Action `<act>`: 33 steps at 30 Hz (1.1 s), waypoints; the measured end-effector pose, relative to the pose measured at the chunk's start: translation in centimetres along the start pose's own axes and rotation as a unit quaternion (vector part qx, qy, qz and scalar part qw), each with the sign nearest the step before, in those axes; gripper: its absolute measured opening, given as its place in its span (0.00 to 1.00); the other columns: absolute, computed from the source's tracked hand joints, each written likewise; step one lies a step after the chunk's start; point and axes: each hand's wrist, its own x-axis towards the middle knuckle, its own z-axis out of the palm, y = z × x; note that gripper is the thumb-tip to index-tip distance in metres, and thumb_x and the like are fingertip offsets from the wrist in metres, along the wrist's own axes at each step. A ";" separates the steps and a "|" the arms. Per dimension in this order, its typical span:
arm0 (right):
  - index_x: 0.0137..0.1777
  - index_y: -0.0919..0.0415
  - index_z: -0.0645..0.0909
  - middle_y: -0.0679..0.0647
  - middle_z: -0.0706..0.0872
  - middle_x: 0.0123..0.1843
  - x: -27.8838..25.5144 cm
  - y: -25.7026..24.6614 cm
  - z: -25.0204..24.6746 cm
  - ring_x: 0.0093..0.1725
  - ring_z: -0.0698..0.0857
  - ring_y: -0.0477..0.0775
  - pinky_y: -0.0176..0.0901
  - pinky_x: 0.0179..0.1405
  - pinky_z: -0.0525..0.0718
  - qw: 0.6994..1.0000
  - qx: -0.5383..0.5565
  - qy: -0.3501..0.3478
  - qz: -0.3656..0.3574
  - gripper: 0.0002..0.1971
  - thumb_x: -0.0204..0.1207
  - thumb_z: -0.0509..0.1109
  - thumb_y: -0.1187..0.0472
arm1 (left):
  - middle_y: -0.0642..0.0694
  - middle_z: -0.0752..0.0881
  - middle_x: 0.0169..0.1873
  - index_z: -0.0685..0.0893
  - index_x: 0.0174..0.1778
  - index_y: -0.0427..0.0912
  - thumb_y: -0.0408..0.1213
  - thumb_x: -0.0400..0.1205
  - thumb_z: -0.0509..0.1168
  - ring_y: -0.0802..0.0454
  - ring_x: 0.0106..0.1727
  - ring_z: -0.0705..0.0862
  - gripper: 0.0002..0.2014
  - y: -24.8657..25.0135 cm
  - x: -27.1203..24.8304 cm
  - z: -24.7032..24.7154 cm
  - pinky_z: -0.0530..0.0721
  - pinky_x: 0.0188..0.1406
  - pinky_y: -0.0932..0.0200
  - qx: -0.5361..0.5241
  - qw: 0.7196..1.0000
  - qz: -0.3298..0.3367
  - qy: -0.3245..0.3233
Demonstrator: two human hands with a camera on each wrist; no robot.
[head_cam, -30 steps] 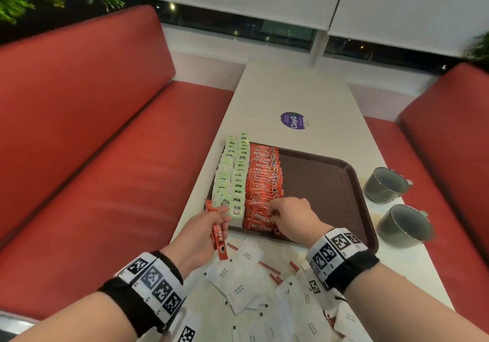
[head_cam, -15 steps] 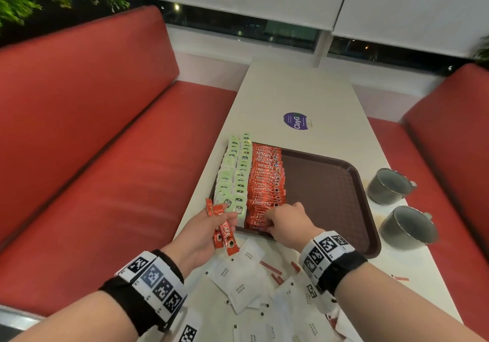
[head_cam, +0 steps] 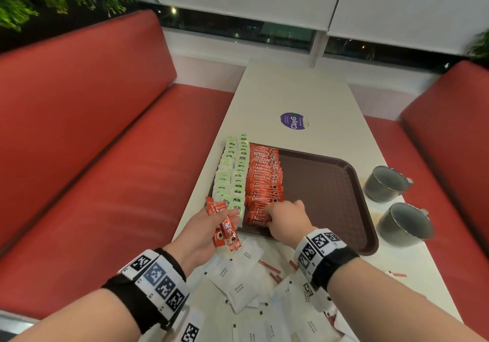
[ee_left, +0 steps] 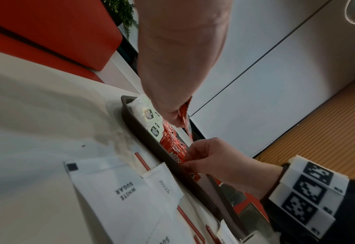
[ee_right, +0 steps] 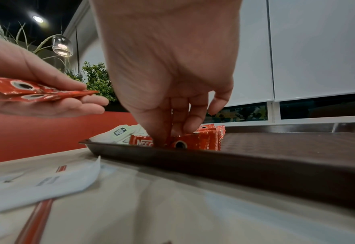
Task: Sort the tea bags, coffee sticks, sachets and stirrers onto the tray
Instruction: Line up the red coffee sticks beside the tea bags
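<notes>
Red Nescafé coffee sticks are lying in a row on the brown tray, just right of two rows of green tea bags. Right hand is pinching the nearest stick at the tray's front edge, fingertips curled down onto it. Left hand is hovering just left of the tray, thumb clamping spare sticks over flat fingers; white sugar sachets and red stirrers are lying loose on the table.

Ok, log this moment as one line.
left hand: holds spare coffee sticks | right hand: tucking stick into tray row | sugar sachets: unsorted
</notes>
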 end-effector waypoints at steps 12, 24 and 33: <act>0.43 0.51 0.76 0.47 0.82 0.44 -0.6 -0.2 0.1 0.48 0.78 0.53 0.52 0.63 0.69 0.997 0.065 0.044 0.016 0.07 0.82 0.61 0.54 | 0.39 0.87 0.55 0.80 0.50 0.47 0.27 0.82 0.63 0.44 0.57 0.85 0.09 -0.3 0.4 0.6 0.81 0.63 0.46 0.013 1.000 -0.002 -0.016; 0.42 0.58 0.85 0.52 0.87 0.39 -1.6 -2.6 -1.4 0.36 0.82 0.42 0.32 0.42 0.83 0.870 0.493 0.009 -0.012 0.04 0.73 0.76 0.66 | 0.40 0.90 0.51 0.79 0.62 0.42 0.28 0.87 0.55 0.45 0.55 0.87 0.12 -0.3 0.5 1.3 0.83 0.59 0.47 -0.025 0.998 0.016 -0.063; 0.35 0.54 0.83 0.51 0.88 0.35 -1.4 -1.5 -2.7 0.37 0.85 0.47 0.40 0.43 0.85 0.875 0.481 0.047 0.004 0.09 0.74 0.75 0.66 | 0.39 0.89 0.52 0.79 0.61 0.46 0.37 0.88 0.56 0.46 0.44 0.89 0.10 0.2 0.0 1.1 0.88 0.46 0.47 -0.010 0.997 0.018 -0.068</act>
